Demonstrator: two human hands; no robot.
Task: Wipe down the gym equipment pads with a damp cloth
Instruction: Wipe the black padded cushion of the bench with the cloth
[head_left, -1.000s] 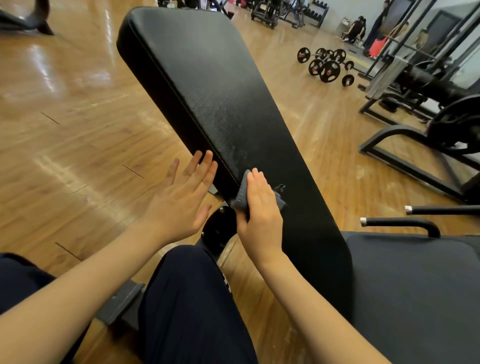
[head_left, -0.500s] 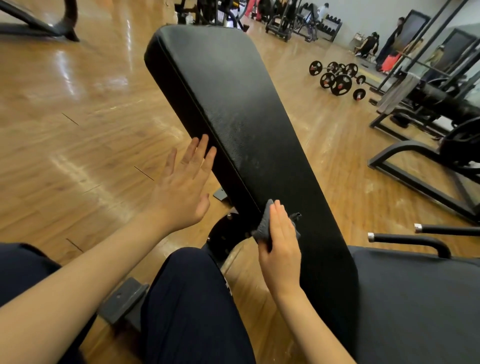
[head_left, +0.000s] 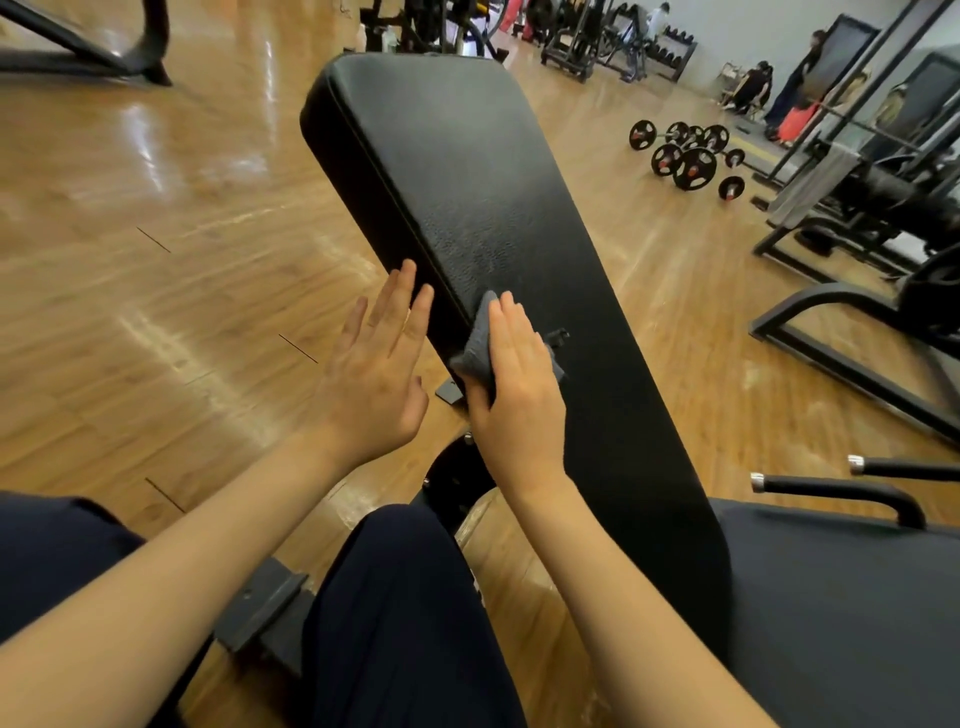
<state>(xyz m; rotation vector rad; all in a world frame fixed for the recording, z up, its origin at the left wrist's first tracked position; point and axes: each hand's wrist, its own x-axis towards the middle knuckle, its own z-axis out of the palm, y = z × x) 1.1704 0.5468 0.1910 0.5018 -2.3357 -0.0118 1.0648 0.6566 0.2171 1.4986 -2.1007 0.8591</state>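
A long black padded backrest (head_left: 467, 187) slants up and away from me across the middle of the view. My right hand (head_left: 519, 395) presses a folded grey cloth (head_left: 477, 348) flat against the pad's left edge, about halfway up. My left hand (head_left: 379, 374) is open with fingers straight, just left of the pad's side, fingertips at its edge. The black seat pad (head_left: 852, 613) lies at the lower right.
Two black handles with chrome ends (head_left: 836, 491) stick out above the seat pad. Barbells with weight plates (head_left: 685, 156) lie on the wooden floor to the right. A black machine frame (head_left: 852, 332) stands at the right; people are at the far back.
My right hand slid the cloth down the pad's edge, then back up to about mid-pad. My left hand shifted closer to the pad's side.
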